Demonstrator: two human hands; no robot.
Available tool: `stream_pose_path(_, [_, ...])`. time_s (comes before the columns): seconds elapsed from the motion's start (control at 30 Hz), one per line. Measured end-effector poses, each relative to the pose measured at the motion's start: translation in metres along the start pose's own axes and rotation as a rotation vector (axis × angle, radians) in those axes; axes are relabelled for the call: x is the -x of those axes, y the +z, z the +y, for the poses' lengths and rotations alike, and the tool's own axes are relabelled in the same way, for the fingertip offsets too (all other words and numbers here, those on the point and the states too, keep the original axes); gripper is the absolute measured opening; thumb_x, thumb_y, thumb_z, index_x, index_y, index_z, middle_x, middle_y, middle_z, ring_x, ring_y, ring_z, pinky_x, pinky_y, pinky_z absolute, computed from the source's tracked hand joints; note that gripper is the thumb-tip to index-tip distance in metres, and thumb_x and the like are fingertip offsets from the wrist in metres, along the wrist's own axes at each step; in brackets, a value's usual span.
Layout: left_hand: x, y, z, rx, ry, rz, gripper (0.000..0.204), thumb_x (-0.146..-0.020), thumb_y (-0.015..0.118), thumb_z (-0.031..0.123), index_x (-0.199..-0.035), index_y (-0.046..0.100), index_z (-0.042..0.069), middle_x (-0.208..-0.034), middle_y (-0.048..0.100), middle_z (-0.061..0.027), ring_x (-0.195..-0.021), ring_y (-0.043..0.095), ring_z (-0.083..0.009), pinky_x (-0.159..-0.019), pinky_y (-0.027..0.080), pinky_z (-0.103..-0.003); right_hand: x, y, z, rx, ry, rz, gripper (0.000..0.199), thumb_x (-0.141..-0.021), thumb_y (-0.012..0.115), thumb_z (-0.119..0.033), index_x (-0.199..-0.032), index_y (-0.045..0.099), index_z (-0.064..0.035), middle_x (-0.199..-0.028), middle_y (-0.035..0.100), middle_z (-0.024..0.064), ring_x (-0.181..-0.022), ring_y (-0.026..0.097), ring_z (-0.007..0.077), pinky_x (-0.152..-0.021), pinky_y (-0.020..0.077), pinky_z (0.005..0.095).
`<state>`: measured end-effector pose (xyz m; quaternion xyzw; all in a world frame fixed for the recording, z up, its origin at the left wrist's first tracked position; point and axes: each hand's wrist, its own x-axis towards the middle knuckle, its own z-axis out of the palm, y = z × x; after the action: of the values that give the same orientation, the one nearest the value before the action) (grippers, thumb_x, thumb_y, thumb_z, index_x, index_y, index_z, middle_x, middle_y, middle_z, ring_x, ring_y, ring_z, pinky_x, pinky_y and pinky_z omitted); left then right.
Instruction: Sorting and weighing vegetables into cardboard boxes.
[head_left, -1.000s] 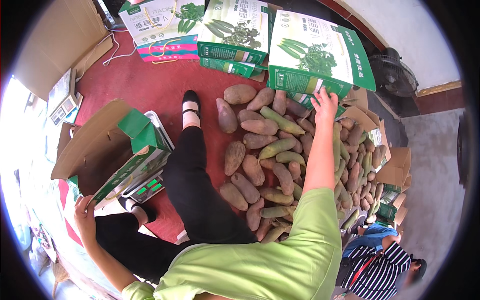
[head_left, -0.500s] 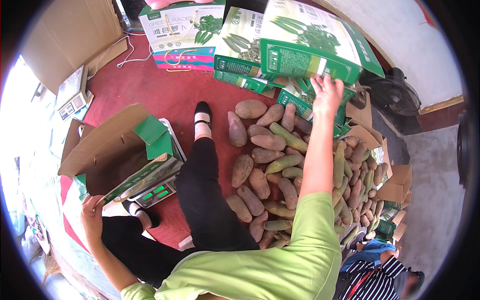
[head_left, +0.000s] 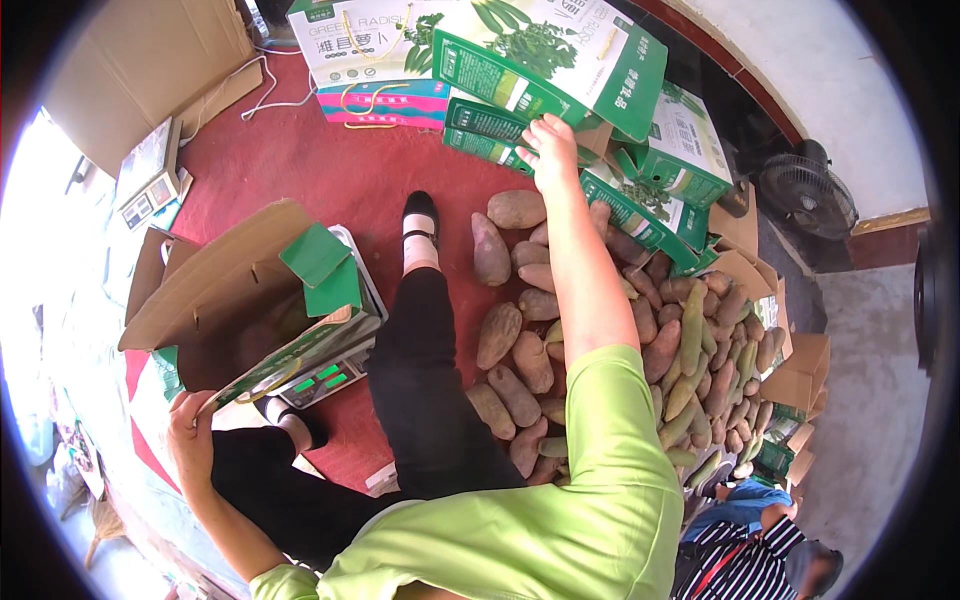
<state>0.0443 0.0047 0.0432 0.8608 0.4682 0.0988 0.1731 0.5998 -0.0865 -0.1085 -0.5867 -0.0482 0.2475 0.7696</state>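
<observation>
An open cardboard box (head_left: 215, 275) with green-printed sides stands at the left on a digital scale (head_left: 325, 382) with lit green displays. My left hand (head_left: 190, 435) has its fingers closed over the box's near edge. Far ahead, my right hand (head_left: 552, 150) reaches out with fingers apart, at the lower edge of a white and green carton (head_left: 540, 60). Whether the fingertips touch it I cannot tell. Under and right of my right arm spreads a pile of muddy radishes (head_left: 520, 395), some reddish-brown, some green. The box's inside is mostly in shadow.
More cartons (head_left: 690, 150) lie at the back right, near a black fan (head_left: 805, 190). A second scale (head_left: 150, 175) stands at the far left beside a white cable (head_left: 262, 90). A person in a striped shirt (head_left: 745, 560) is at the lower right. Red matting (head_left: 330, 150) covers the floor.
The white and green carton has shifted left on the stack, and my right hand has moved left with it, its fingers now spread. My left hand stays on the box edge.
</observation>
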Motion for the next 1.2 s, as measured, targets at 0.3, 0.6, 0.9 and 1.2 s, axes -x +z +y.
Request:
stream_pose_path(0.3, [-0.001, 0.001, -0.005, -0.061, -0.016, -0.001, 0.011, -0.077, 0.061, 0.003, -0.086, 0.066, 0.005, -0.071, 0.057, -0.0075, -0.064, 0.056, -0.0223, -0.059, 0.042, -0.031, -0.041, 0.002, -0.016, 0.341, -0.095, 0.178, 0.055, -0.078, 0.066, -0.015, -0.126, 0.042, -0.0063, -0.114, 0.048, 0.0099, -0.09, 0.052, 0.0205, -0.06, 0.0455, 0.0338])
stream_pose_path(0.6, [0.0, -0.001, -0.01, -0.083, 0.028, 0.007, 0.015, -0.078, 0.06, 0.001, -0.091, 0.066, 0.005, -0.077, 0.061, -0.0075, -0.071, 0.059, -0.0223, -0.066, 0.045, -0.03, 0.005, -0.047, 0.007, 0.39, 0.079, -0.064, 0.046, -0.084, 0.063, -0.019, -0.126, 0.049, -0.0061, -0.124, 0.053, 0.0069, -0.106, 0.052, 0.0208, -0.08, 0.0475, 0.036])
stream_pose_path(0.9, [0.009, 0.012, -0.029, -0.031, 0.079, -0.005, 0.014, -0.085, 0.059, 0.004, -0.097, 0.063, -0.001, -0.088, 0.062, -0.0102, -0.08, 0.059, -0.0209, -0.073, 0.045, -0.029, 0.203, -0.231, 0.068, 0.481, 0.429, 0.244, 0.032, -0.086, 0.057, -0.014, -0.117, 0.056, -0.0076, -0.105, 0.062, 0.0059, -0.088, 0.06, 0.0154, -0.071, 0.0486, 0.0303])
stream_pose_path(1.2, [0.02, 0.018, -0.043, -0.057, 0.133, 0.025, 0.016, -0.088, 0.056, 0.007, -0.1, 0.063, -0.001, -0.09, 0.064, -0.0105, -0.082, 0.06, -0.0224, -0.076, 0.045, -0.03, 0.373, -0.375, 0.095, 1.05, 0.131, 0.548, 0.022, -0.081, 0.06, -0.01, -0.1, 0.065, -0.0013, -0.094, 0.067, 0.0128, -0.086, 0.064, 0.0241, -0.077, 0.0491, 0.0326])
